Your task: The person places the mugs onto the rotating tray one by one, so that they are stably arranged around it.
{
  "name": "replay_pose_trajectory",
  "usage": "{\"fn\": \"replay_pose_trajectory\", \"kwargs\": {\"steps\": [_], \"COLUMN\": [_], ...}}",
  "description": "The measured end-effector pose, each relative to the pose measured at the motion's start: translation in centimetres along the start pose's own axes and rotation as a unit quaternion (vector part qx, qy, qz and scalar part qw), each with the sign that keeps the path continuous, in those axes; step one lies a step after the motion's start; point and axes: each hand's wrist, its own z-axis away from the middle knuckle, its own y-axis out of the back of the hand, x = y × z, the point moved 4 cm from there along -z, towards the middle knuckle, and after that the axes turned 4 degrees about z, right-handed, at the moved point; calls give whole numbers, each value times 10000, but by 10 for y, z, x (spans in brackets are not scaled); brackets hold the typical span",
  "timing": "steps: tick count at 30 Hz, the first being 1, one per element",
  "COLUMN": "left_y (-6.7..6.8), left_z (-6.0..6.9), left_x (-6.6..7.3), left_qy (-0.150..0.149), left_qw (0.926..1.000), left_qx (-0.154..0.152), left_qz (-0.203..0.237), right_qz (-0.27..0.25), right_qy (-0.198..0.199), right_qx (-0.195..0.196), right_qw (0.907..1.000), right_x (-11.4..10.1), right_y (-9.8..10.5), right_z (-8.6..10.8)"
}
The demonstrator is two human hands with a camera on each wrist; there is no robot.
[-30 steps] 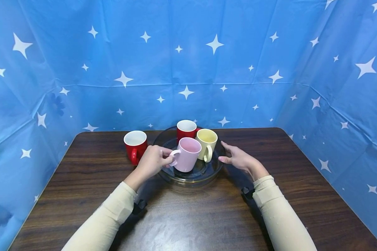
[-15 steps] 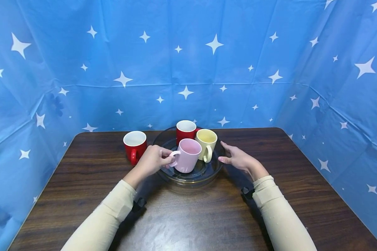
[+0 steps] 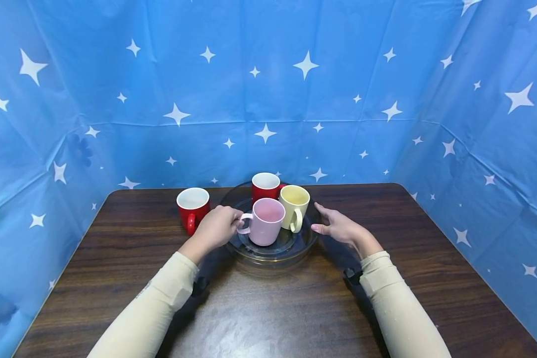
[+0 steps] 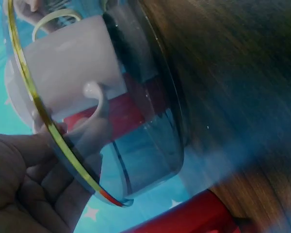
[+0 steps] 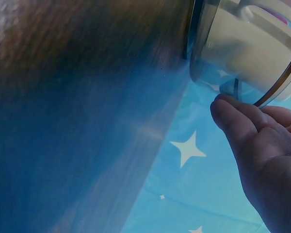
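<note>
A clear glass bowl (image 3: 273, 259) stands on the table, holding a pink mug (image 3: 265, 228), a yellow mug (image 3: 294, 199) and a red mug (image 3: 265, 191) with a white inside. My left hand (image 3: 215, 226) reaches over the bowl's left rim and holds the pink mug by its handle; in the left wrist view, thumb and fingers lie around the handle, partly behind the glass. On the right, my right hand (image 3: 340, 226) rests with fairly straight fingers (image 5: 233, 114) against the bowl's outer side, nearest the yellow mug.
A second red mug (image 3: 192, 209) stands on the table left of the bowl, close behind my left hand, its handle toward me. The dark wooden table (image 3: 277, 318) meets a blue star-patterned curtain (image 3: 232, 89) at the back and sides.
The pink mug has turned and shifted slightly left, its handle pointing more to the left. My left hand has moved a little left with it, its thumb now hidden. My right hand stays put.
</note>
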Motion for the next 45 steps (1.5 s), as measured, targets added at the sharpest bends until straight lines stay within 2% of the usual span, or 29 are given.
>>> {"fn": "replay_pose_trajectory", "kwargs": {"steps": [4,8,13,20,30,37,39,45], "left_y": [-3,-6,-9,-10,-16,-20,-21,-24], "left_z": [0,0,0,1,0,-3,-3,-1], "left_x": [1,2,5,11,16,19,20,18], "left_qy": [140,229,310,146,287,66,90,96], "left_qw": [9995,9989,9980,9983,9967,9966,9961,9972], "left_qx": [-84,-232,-487,-529,-741,-734,-708,-416], "left_qz": [-263,-342,-262,-199,169,356,519,613], "right_qz": [52,113,56,120,199,237,221,187], "right_qy": [36,99,138,36,84,277,265,232], "right_qx": [-7,-30,-37,3,-3,-44,-24,-59], "right_qw": [10000,9999,9999,9999,9998,9993,9994,9995], "right_x": [0,-1,-1,-1,-1,-3,-3,-1], "right_y": [0,0,0,0,1,1,2,1], "right_z": [1,1,0,0,-1,1,1,-1]}}
